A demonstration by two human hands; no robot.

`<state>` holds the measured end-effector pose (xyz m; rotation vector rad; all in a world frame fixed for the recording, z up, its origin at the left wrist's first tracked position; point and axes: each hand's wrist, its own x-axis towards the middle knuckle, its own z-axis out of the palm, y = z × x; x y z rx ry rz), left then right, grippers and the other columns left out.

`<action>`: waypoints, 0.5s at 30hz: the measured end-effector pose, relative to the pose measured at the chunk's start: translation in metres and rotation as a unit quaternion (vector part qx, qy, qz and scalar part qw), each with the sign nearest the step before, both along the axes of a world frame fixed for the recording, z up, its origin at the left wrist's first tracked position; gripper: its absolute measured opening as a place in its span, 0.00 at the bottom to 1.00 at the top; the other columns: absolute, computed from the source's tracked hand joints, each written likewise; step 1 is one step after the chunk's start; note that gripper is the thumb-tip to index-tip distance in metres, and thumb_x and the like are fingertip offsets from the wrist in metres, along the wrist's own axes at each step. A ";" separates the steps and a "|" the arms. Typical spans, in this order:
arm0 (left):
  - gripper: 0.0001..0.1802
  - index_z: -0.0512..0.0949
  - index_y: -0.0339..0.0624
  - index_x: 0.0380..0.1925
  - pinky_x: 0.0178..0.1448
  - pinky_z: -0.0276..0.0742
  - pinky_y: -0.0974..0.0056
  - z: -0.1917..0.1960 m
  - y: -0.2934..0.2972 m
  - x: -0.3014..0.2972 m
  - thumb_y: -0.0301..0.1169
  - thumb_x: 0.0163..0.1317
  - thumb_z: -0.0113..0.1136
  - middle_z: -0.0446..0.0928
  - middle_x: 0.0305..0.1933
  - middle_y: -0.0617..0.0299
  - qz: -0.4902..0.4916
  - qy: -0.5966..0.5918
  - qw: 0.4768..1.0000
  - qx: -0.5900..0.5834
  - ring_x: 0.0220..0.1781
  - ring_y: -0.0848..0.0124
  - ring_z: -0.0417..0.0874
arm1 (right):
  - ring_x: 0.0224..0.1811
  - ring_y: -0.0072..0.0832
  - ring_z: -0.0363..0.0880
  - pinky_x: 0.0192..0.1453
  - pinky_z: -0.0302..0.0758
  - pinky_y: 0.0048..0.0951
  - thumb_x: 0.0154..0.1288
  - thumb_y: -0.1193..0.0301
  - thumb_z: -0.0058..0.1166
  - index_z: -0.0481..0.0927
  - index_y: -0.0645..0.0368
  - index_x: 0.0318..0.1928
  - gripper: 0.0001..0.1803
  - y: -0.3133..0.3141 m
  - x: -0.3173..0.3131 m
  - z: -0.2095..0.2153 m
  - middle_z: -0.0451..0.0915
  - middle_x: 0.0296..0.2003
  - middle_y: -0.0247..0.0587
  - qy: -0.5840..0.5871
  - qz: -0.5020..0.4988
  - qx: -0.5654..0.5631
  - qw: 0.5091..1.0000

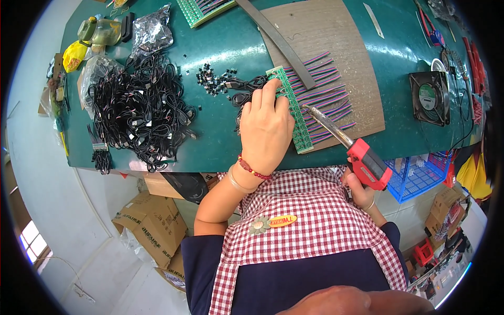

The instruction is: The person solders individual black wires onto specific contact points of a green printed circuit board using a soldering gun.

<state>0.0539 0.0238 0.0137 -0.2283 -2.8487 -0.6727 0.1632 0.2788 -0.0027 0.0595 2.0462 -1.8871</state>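
A long green circuit board (pixel 301 126) lies at the front of a brown board, with rows of striped multicolour wires (pixel 331 100) fanning out from its right side. My left hand (pixel 268 118) reaches over the board's left edge, fingers bent and closed, an index fingertip at its far end. Black cables (pixel 244 97) bunch up beside that hand; what the fingers hold is hidden beneath them. My right hand (pixel 361 191) is wrapped round the handle of a red and black soldering iron (pixel 367 165). The iron's metal tip points at the board's right edge, near the wire ends.
A grey metal bar (pixel 278 42) lies across the wires and the brown board (pixel 362 68). A large heap of black cables (pixel 139 110) and small black parts (pixel 210 79) lie left. A black fan (pixel 429 98) stands right. Another green board (pixel 202 13) sits at the far edge.
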 end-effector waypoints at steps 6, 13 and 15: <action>0.06 0.73 0.35 0.24 0.43 0.74 0.60 0.000 0.000 0.000 0.20 0.42 0.58 0.72 0.50 0.55 0.002 0.000 1.000 -0.008 0.43 0.59 0.75 | 0.22 0.23 0.69 0.30 0.68 0.26 0.64 0.72 0.50 0.67 0.67 0.57 0.22 -0.005 -0.008 0.004 0.72 0.23 0.39 0.022 -0.017 -0.011 1.000; 0.06 0.75 0.38 0.26 0.47 0.70 0.60 0.004 -0.003 0.009 0.22 0.46 0.59 0.71 0.53 0.55 0.030 -0.025 0.999 -0.020 0.45 0.59 0.75 | 0.18 0.22 0.64 0.23 0.65 0.24 0.64 0.69 0.48 0.65 0.67 0.52 0.19 -0.028 -0.030 0.020 0.66 0.19 0.36 0.030 -0.119 -0.107 0.987; 0.07 0.76 0.39 0.30 0.54 0.67 0.59 0.018 -0.014 0.014 0.22 0.48 0.58 0.73 0.53 0.56 0.034 0.005 0.999 0.024 0.50 0.61 0.75 | 0.18 0.21 0.64 0.23 0.66 0.24 0.64 0.69 0.49 0.66 0.67 0.51 0.19 -0.029 -0.036 0.024 0.67 0.19 0.36 0.031 -0.124 -0.148 0.981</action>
